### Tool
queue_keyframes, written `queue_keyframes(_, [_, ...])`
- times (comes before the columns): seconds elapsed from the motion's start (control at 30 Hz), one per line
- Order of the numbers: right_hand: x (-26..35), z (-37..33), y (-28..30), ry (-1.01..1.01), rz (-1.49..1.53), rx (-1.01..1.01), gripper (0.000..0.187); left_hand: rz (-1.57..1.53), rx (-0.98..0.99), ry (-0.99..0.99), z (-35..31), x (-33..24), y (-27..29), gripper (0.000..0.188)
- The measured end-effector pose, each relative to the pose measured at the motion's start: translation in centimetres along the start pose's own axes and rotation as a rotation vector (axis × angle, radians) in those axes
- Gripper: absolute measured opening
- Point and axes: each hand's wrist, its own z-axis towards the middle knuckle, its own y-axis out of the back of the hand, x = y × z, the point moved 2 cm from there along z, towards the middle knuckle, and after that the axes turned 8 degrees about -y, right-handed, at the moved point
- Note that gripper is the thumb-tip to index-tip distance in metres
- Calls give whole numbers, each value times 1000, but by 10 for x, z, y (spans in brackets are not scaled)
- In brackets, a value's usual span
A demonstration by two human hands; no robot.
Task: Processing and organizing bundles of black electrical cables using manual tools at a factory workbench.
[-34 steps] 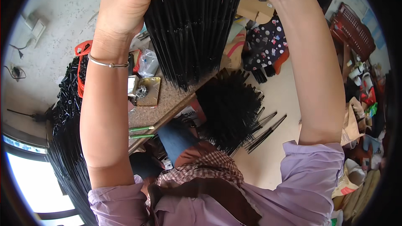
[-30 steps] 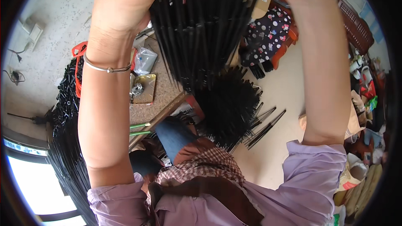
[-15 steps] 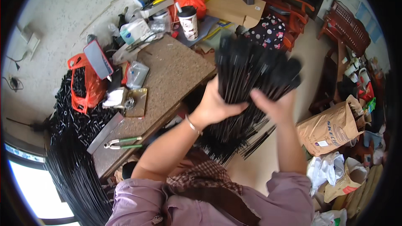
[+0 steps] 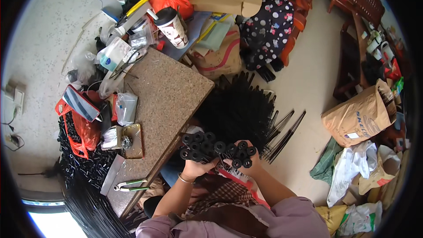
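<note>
Close in front of my body, my left hand (image 4: 198, 169) is closed round a cluster of thin black rods (image 4: 198, 146). Their round black heads face up, each with a hole in its end. My right hand (image 4: 253, 167) grips a second cluster of the same rods (image 4: 242, 153) right beside it, and the heads nearly meet in the middle. The shafts below the heads are mostly hidden. Just beyond my hands, a large pile of similar black rods (image 4: 238, 110) lies on the floor, with several straying to the right.
A speckled table (image 4: 169, 81) stands to my left, bearing green-handled pincers (image 4: 131, 185), a flat metal blade (image 4: 112, 175), a small tray (image 4: 134, 139) and a patterned cup (image 4: 174, 28). Small black parts (image 4: 83, 167) are heaped by the wall. Brown paper bags (image 4: 352, 119) stand at right.
Both hands have come down and closer to my body with the rods. One raised bunch is now parted into two clusters, heads facing up. My view has tilted and shifted.
</note>
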Motion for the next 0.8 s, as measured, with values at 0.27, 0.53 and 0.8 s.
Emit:
queue_keyframes(0.27, [-13,19,-15,-185,156,184,28,227,147,-123,9,-8,26,29])
queue_keyframes(0.53, [-44,29,-13,-93,192,238,39,82,261,16,-3,50,42,37])
queue_keyframes(0.8, [-64,8,-10,-239,118,259,37,-186,-269,603,-1,2,45,19])
